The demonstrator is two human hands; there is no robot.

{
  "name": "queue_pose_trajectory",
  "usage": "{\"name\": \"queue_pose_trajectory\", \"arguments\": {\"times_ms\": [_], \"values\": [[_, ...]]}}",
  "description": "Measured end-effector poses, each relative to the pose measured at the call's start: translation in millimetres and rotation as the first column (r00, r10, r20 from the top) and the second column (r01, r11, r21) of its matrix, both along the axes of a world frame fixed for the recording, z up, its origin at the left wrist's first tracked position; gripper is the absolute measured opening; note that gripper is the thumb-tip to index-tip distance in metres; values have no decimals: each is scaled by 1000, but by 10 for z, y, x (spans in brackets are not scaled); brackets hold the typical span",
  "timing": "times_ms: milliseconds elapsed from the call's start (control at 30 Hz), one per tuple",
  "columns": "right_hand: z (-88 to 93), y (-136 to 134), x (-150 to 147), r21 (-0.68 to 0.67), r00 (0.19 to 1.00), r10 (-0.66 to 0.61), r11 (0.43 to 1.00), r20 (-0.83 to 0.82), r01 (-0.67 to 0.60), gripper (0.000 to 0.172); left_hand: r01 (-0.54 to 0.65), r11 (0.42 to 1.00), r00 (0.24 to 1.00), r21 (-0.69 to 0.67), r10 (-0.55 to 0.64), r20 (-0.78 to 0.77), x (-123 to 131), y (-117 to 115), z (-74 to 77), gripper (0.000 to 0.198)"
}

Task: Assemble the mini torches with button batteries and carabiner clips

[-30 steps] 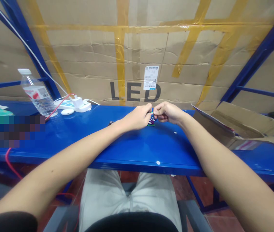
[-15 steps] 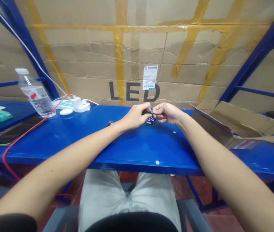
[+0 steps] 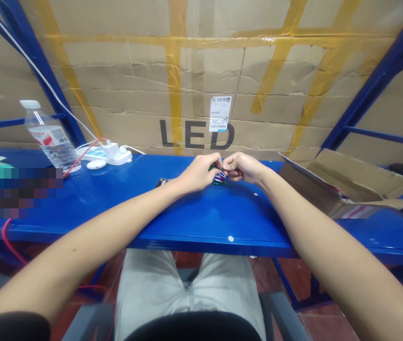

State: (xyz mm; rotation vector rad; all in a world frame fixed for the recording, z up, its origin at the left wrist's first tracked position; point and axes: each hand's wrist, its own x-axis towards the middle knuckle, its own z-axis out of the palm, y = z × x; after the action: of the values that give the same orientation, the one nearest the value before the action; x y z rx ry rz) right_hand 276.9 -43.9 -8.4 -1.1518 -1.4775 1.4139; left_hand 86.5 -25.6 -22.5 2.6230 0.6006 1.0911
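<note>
Over the blue table [image 3: 187, 222], my left hand [image 3: 200, 172] is closed in a pinch on a green paper clip, mostly hidden by the fingers. Fingertip to fingertip with it, my right hand [image 3: 243, 167] is also pinched closed; whatever lies between its fingers is too small and covered to make out. Just below the two hands is a small bunch of coloured paper clips [image 3: 219, 180], green, white and purple, looking linked or stacked. Whether they hang from the held clip or rest on the table, I cannot tell.
A water bottle [image 3: 51, 137], a power strip [image 3: 118, 157] and a round white case [image 3: 96, 164] stand at the back left. A small dark object [image 3: 162, 182] lies behind my left forearm. To the right sits an open cardboard box [image 3: 343, 182]; taped cardboard [image 3: 123, 80] rises behind.
The green clip, which stretched between both hands, now shows less and sits lower behind my left fingers. Both hands stay nearly in place, fingertips close together.
</note>
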Motion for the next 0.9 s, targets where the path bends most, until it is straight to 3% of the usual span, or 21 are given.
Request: {"name": "queue_pose_trajectory", "arguments": {"times_ms": [133, 300, 433, 567, 700, 900], "values": [[-29, 34, -16, -115, 996, 17, 993, -84, -26, 13, -22, 987, 996, 159, 36, -85, -6, -10, -27, 15], [-8, 71, 13, -244, 975, 40, 965, -217, -94, 16, -39, 903, 977, 428, 124, -172, -2, 31, -42, 23], [27, 56, 42, -231, 970, 73, 964, -234, -129, 19, -51, 878, 969, 476, 159, -189, 3, 27, -11, 23], [65, 2, 35, -127, 987, 67, 988, -145, -86, 19, -71, 916, 986, 395, 124, -111, 8, -22, 27, 14], [79, -28, 19, 86, 1000, 18, 996, 12, -19, 18, -131, 956, 990, 264, 141, -19, 37, 1, -6, 18], [43, -3, 20, 391, 949, -83, 919, 305, -45, 22, -168, 968, 980, 188, 185, -72, 39, 77, -13, 21]]}}
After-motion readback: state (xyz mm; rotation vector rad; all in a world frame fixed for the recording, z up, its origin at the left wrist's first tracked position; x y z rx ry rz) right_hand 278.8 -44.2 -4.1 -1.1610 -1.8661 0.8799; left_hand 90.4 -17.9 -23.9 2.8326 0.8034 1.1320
